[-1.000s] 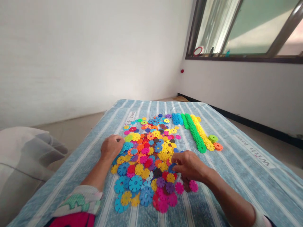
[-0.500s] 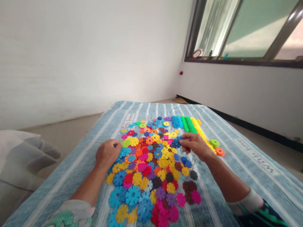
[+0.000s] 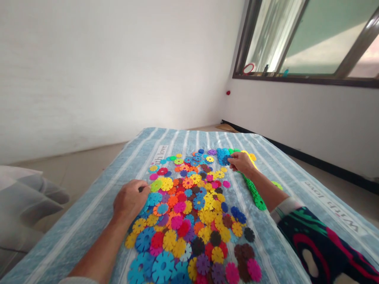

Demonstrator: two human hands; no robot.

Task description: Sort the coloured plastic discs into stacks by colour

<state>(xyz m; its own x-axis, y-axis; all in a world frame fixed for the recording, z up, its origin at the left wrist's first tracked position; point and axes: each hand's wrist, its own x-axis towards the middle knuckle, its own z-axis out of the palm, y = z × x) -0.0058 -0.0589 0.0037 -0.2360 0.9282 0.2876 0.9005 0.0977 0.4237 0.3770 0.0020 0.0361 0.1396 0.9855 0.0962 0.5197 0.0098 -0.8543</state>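
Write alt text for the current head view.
A right hand pinches a dark blue disc at a brighter blue cluster; the left hand rests beside a multicoloured heap of notched discs. A striped cloth lies underneath.

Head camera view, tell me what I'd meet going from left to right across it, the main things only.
White sheer cloth, left hand, lime-green disc, yellow disc, orange disc, right hand, "With love" lettering at the right.
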